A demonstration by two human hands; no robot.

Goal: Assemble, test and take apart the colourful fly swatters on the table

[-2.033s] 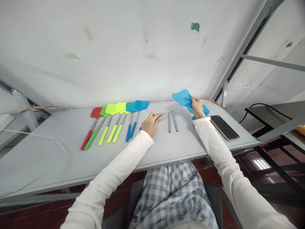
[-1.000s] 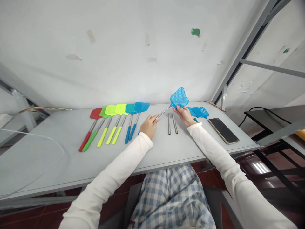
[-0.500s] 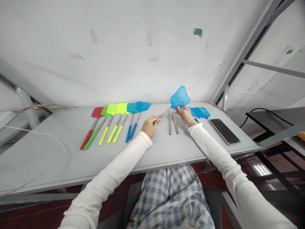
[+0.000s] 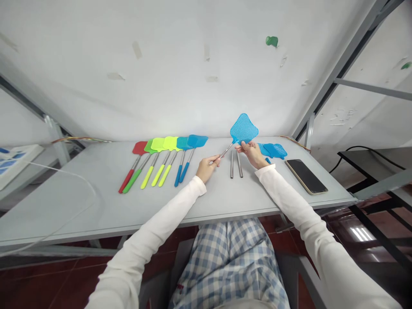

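A blue fly swatter point(image 4: 243, 128) is held up above the table between both hands, its mesh head raised toward the wall. My right hand point(image 4: 252, 154) pinches the base of the head. My left hand point(image 4: 208, 167) is closed around the lower part of its thin metal rod; whatever lies inside that fist is hidden. Two loose metal tubes point(image 4: 231, 165) lie side by side below the swatter. Beyond my right wrist are several flat blue swatter heads point(image 4: 276, 150), partly covered by the hand, with a small blue piece point(image 4: 268, 160) beside them.
Left of my hands lies a row of several fly swatters: a red one point(image 4: 126, 181), a green one point(image 4: 132, 180), yellow ones point(image 4: 147, 177) and blue ones point(image 4: 184, 171). A phone point(image 4: 306, 176) rests near the right end of the grey table point(image 4: 106, 214). A white cable crosses the left side.
The blue swatter's head has turned a little and shows its face more squarely. Both hands keep their hold, the left fingers shifting slightly on the rod. The camera view has moved slightly.
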